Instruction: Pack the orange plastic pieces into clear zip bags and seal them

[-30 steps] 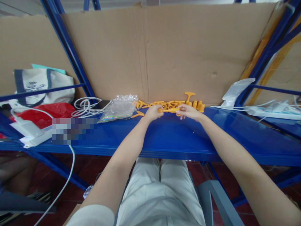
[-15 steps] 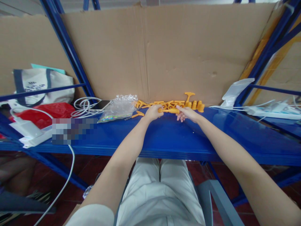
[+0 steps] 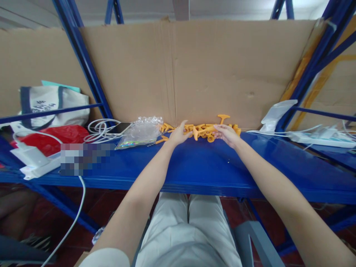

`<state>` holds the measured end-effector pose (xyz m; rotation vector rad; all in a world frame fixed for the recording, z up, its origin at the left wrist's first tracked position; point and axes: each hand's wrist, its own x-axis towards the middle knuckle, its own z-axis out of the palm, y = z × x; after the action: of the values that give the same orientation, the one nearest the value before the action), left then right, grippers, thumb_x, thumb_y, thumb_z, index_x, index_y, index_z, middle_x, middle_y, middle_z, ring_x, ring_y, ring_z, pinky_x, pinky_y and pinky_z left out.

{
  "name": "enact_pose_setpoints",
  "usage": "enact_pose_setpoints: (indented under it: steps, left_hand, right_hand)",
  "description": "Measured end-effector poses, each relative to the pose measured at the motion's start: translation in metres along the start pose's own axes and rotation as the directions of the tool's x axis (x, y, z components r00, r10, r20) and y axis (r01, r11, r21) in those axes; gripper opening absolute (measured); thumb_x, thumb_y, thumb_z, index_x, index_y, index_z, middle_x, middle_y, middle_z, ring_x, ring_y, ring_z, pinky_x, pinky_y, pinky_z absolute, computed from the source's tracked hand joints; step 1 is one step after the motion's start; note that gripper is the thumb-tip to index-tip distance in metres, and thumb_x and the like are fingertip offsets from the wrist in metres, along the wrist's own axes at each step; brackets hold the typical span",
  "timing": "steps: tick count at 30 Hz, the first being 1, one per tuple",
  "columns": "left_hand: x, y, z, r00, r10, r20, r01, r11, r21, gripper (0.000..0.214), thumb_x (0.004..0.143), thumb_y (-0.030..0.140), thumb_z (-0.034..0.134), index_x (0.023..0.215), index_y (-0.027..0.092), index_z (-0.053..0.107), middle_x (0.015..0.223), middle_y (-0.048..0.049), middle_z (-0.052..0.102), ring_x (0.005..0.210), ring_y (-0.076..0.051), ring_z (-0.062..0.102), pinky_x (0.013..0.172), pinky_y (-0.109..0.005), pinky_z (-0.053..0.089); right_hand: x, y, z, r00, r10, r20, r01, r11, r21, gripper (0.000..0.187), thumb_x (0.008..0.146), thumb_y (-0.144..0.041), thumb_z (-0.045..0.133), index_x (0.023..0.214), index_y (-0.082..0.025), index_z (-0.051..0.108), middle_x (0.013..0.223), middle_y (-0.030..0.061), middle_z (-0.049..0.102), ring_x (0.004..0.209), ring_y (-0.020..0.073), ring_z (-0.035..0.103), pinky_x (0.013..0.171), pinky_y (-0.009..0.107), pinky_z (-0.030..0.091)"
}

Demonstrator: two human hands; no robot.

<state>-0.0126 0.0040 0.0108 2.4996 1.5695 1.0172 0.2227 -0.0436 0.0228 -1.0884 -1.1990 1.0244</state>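
Note:
Pinched by its right end, a yellow T-handled plastic piece [image 3: 205,130] is in my right hand [image 3: 228,135], its T-shaped handle pointing left. My left hand [image 3: 179,135] is just left of that handle, thumb raised and apart from the fingers; nothing shows in its grip. Behind and below the held piece lie several similar yellow plastic pieces [image 3: 210,139], partly covered by my hands. One T-handled yellow piece [image 3: 223,118] stands upright behind my right hand. More small yellow pieces [image 3: 166,127] lie left of my left hand.
A clear plastic bag [image 3: 141,131] with small colourful bits lies to the left on the blue shelf [image 3: 194,168]. Farther left are coiled white cables [image 3: 101,129], a red bag [image 3: 63,135] and a white power strip [image 3: 41,167]. Cardboard [image 3: 222,70] walls the back.
My left thumb has lifted and the left hand has opened beside the piece. The held piece now shows its T-handle on the left. The camera view has tilted up slightly.

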Motion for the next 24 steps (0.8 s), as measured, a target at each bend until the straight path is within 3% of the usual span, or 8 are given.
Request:
enact_pose_setpoints:
  steps: [3,6,9,12,15,19,21,24]
  left_hand:
    - [0.008,-0.007,-0.012,0.992,-0.123,0.032,0.117,0.981,0.155,0.050,0.091,0.026,0.054,0.140,0.015,0.051,0.126,-0.0145,0.067,0.117,-0.025,0.063,0.097,-0.032,0.049]
    - [0.009,-0.013,-0.024,0.952,-0.244,0.186,0.166,0.919,0.357,0.043,0.086,0.017,0.053,0.128,0.016,0.063,0.130,-0.0158,0.066,0.122,-0.028,0.061,0.098,-0.033,0.049]
    - [0.002,-0.019,-0.031,0.900,-0.326,0.289,0.153,0.858,0.491,0.048,0.080,0.014,0.055,0.128,0.016,0.065,0.135,-0.0174,0.063,0.125,-0.031,0.060,0.099,-0.037,0.049]
    - [-0.005,-0.023,-0.033,0.854,-0.361,0.375,0.113,0.832,0.543,0.052,0.079,0.012,0.054,0.130,0.017,0.064,0.139,-0.0173,0.061,0.127,-0.031,0.059,0.101,-0.038,0.049]
    - [-0.009,-0.024,-0.032,0.851,-0.378,0.366,0.121,0.817,0.564,0.055,0.081,0.011,0.052,0.135,0.018,0.060,0.143,-0.0172,0.057,0.130,-0.031,0.056,0.103,-0.040,0.048]
    - [-0.010,-0.028,-0.030,0.866,-0.394,0.309,0.154,0.796,0.585,0.050,0.089,0.014,0.046,0.137,0.015,0.058,0.146,-0.0194,0.054,0.132,-0.033,0.054,0.103,-0.044,0.048]
    - [-0.010,-0.031,-0.030,0.870,-0.377,0.318,0.141,0.807,0.573,0.046,0.091,0.015,0.046,0.135,0.015,0.060,0.145,-0.0186,0.055,0.130,-0.031,0.055,0.102,-0.041,0.048]
    - [-0.008,-0.034,-0.029,0.880,-0.340,0.331,0.113,0.828,0.550,0.040,0.092,0.019,0.049,0.129,0.019,0.064,0.139,-0.0137,0.061,0.126,-0.027,0.059,0.099,-0.035,0.049]
  right_hand:
    - [0.011,0.000,-0.009,0.981,-0.149,-0.122,0.151,0.989,0.009,0.027,0.080,-0.037,0.075,0.086,-0.023,0.053,0.072,-0.0018,0.067,0.057,0.0107,0.060,0.056,0.022,0.048]
    - [0.027,0.003,-0.015,0.917,-0.345,-0.203,0.329,0.938,-0.107,0.042,0.073,-0.048,0.077,0.098,-0.025,0.052,0.083,-0.0010,0.068,0.065,0.0141,0.064,0.061,0.026,0.051]
    - [0.042,0.003,-0.014,0.839,-0.509,-0.194,0.438,0.842,-0.315,0.045,0.076,-0.050,0.072,0.107,-0.023,0.052,0.094,0.0029,0.069,0.075,0.0177,0.066,0.067,0.031,0.053]
    - [0.048,0.001,-0.002,0.793,-0.603,-0.086,0.435,0.661,-0.611,0.040,0.083,-0.041,0.066,0.114,-0.020,0.054,0.103,0.0078,0.070,0.085,0.0217,0.066,0.076,0.036,0.053]
    - [0.044,-0.003,0.016,0.802,-0.594,0.066,0.355,0.383,-0.853,0.038,0.090,-0.031,0.058,0.125,-0.015,0.055,0.118,0.0141,0.068,0.099,0.0267,0.066,0.085,0.040,0.049]
    - [0.033,-0.003,0.043,0.849,-0.469,0.243,0.279,0.008,-0.960,0.041,0.096,-0.026,0.048,0.135,-0.015,0.053,0.125,0.0186,0.065,0.113,0.0316,0.062,0.093,0.042,0.044]
    - [0.032,-0.001,0.054,0.873,-0.394,0.288,0.268,-0.104,-0.958,0.044,0.098,-0.023,0.042,0.140,-0.015,0.051,0.124,0.0194,0.065,0.115,0.0313,0.062,0.097,0.044,0.041]
    - [0.034,0.004,0.064,0.906,-0.333,0.260,0.228,-0.131,-0.965,0.048,0.099,-0.019,0.037,0.146,-0.016,0.048,0.129,0.0198,0.063,0.120,0.0307,0.059,0.102,0.046,0.038]
